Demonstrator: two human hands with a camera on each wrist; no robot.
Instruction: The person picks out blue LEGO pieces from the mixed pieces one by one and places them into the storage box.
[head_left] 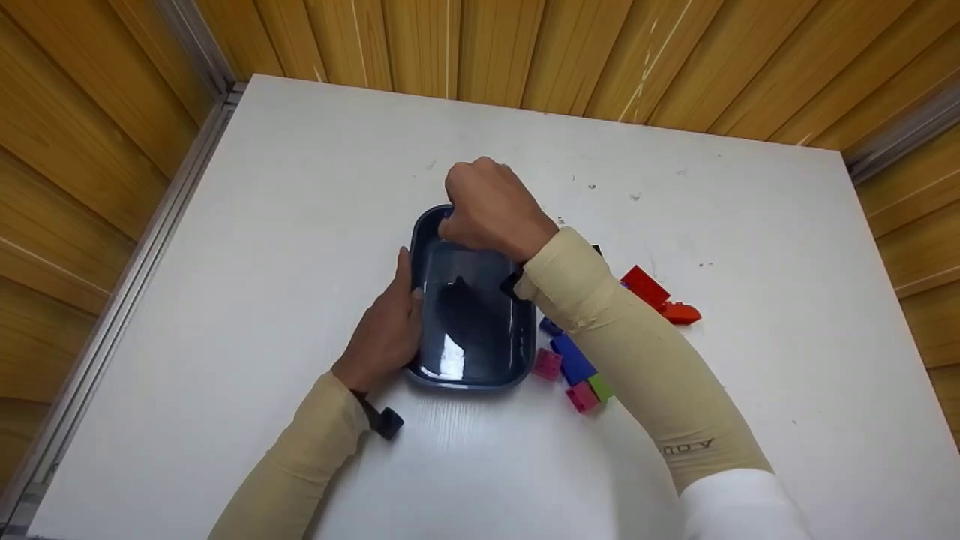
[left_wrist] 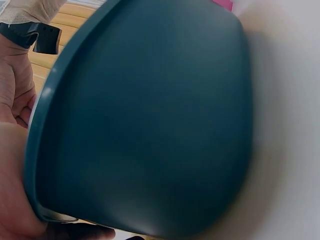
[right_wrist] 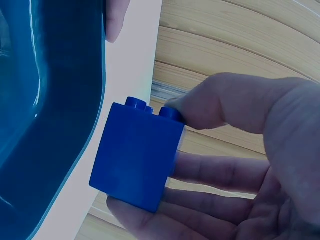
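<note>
A dark blue-green tray (head_left: pixel 480 337) with rounded corners stands mid-table, glossy inside with light reflections. My left hand (head_left: pixel 384 330) grips its left side, thumb at the rim and fingers along the outer wall. In the left wrist view the tray's surface (left_wrist: pixel 150 115) fills most of the picture. Over the tray's far end is my right hand (head_left: pixel 495 210), palm hidden from the head view. The right wrist view shows that hand (right_wrist: pixel 235 165) pinching a blue building brick (right_wrist: pixel 137 155) with studs, between thumb and fingers, just beside the tray wall (right_wrist: pixel 70 100).
Right of the tray lie loose building bricks, partly under my right forearm: a blue brick (head_left: pixel 574 360), pink bricks (head_left: pixel 548 364), a green brick (head_left: pixel 600 388) and red bricks (head_left: pixel 645 285). Wood-panelled walls (head_left: pixel 487 52) border the white table (head_left: pixel 247 262).
</note>
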